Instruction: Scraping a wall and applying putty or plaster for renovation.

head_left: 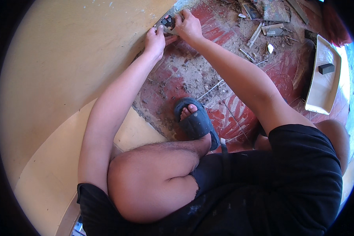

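Note:
Both my hands meet at the far end of the yellowish wall [67,51], low down near the floor. Between them is a small black fitting [168,22] that looks like an electrical socket on a greyish plate. My left hand [155,42] pinches its near-left edge with thumb and fingers. From the other side, my right hand [188,28] grips it with bent fingers. My fingers hide part of the fitting, and its finer details are too small to tell.
Dirt and rubble cover the red tiled floor [220,114]. Papers [274,30] and thin sticks [255,34] lie beyond my right arm. A cream tray [322,90] holding a black block [326,69] stands at the right. My sandalled foot [196,120] rests below my hands.

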The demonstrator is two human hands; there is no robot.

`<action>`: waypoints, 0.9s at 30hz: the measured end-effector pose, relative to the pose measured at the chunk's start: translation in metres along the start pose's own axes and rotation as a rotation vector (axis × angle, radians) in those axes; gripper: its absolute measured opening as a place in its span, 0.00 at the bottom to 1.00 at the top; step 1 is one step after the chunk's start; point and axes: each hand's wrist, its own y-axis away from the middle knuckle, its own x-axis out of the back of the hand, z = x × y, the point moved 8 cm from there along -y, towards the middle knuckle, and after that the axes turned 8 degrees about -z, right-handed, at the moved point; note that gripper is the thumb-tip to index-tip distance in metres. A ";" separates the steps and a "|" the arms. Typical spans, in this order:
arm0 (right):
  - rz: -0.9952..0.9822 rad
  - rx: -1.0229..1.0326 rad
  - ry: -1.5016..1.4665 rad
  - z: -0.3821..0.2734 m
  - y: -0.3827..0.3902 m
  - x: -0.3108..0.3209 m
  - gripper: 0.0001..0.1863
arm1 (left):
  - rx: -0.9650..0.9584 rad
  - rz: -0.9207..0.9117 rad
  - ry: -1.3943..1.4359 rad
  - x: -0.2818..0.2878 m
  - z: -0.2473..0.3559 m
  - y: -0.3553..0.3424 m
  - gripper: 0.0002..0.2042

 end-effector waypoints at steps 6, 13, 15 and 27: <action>-0.015 0.083 -0.058 -0.007 0.003 -0.001 0.14 | -0.004 -0.001 0.017 0.004 0.000 0.001 0.11; -0.005 -0.039 -0.065 0.011 0.003 -0.006 0.14 | 0.022 -0.023 -0.032 0.002 -0.002 -0.005 0.12; -0.002 -0.064 -0.017 0.010 -0.002 -0.002 0.15 | 0.054 -0.007 -0.025 -0.001 -0.001 -0.007 0.12; -0.033 0.001 -0.027 -0.003 0.002 -0.004 0.13 | 0.068 0.033 -0.043 0.004 0.001 0.003 0.10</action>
